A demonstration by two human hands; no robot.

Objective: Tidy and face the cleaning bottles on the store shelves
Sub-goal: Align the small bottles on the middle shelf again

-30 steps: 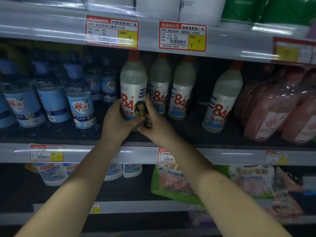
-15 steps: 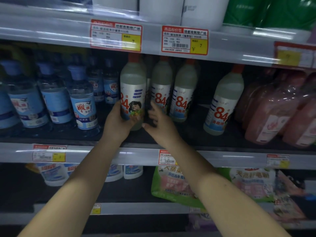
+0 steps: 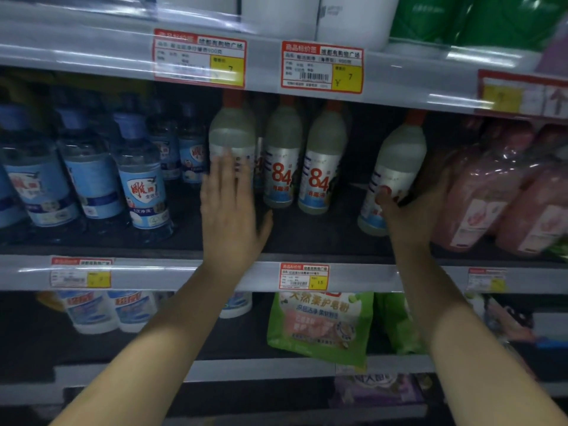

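Head view shows the left hand [image 3: 229, 210] spread flat against the front white bottle [image 3: 232, 139] on the middle shelf [image 3: 138, 272]. Well apart, the right hand [image 3: 412, 210] wraps around a tilted white bottle [image 3: 396, 161] beside pink bottles [image 3: 488, 192].

Two bare forearms [image 3: 153, 348], no sleeves.

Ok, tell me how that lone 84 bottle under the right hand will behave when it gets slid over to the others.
The lone bottle looks tall and narrow and already stands tilted, so a high push would probably tip it. It appears nearly full, so likely heavy for its size. The right hand wraps it low down, which should keep it steadier; the smooth plastic may slide easily on the shelf.
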